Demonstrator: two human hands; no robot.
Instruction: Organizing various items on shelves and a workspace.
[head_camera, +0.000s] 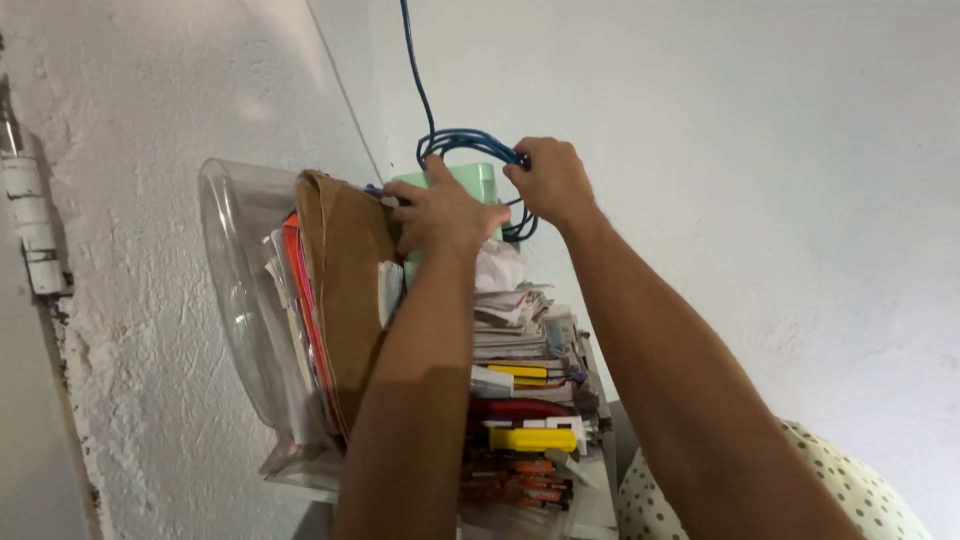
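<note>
My left hand (440, 215) presses on a pale green box (478, 182) at the top of a tall stack of papers and booklets (525, 340). My right hand (550, 180) grips a coiled blue cable (465, 140) just behind and above the green box. The cable runs up the white wall out of view. A brown paper envelope (345, 270) stands upright left of my left hand.
A clear plastic container (235, 260) leans against the rough white wall at left, beside the envelope and red-edged sheets. Yellow and red items (532, 438) stick out low in the stack. A spotted cloth (870, 490) shows at the bottom right.
</note>
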